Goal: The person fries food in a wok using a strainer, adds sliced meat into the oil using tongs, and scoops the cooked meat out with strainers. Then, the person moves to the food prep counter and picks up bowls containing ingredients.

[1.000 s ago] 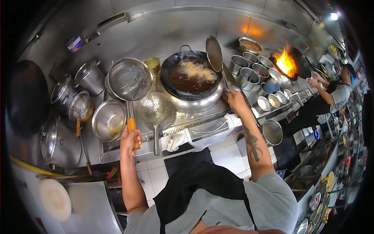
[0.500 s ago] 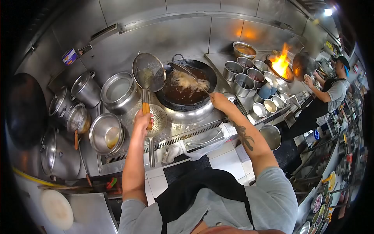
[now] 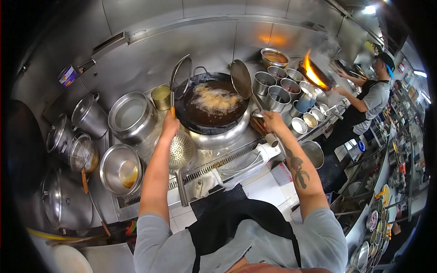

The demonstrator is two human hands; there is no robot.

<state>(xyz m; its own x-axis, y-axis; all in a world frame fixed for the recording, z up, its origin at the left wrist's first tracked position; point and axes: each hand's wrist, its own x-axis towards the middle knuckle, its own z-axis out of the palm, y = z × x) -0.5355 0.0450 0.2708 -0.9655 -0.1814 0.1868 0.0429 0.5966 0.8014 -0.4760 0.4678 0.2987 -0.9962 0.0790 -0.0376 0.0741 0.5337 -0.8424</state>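
My left hand (image 3: 170, 123) is closed on the wooden handle of a round mesh strainer (image 3: 182, 77), tilted upright at the wok's left rim. My right hand (image 3: 273, 122) grips the metal handle of a round skimmer (image 3: 240, 79), raised on edge by the wok's right side. Between the two tools, pale food (image 3: 215, 100) bubbles in dark oil inside the black wok (image 3: 187, 119). A perforated ladle (image 3: 180, 150) lies on the counter below my left hand.
Left of the wok stand a large pot (image 3: 148, 119), steel bowls (image 3: 105, 170) and lidded pots (image 3: 86, 113). Metal containers (image 3: 278, 98) line the right side. Beyond them a person (image 3: 371, 98) works at a flaming wok (image 3: 318, 79). A cloth (image 3: 209, 183) hangs at the counter edge.
The skimmer has come out of the oil and up to the wok's right side. The mesh strainer has turned more edge-on, still by the left rim. The view has shifted.
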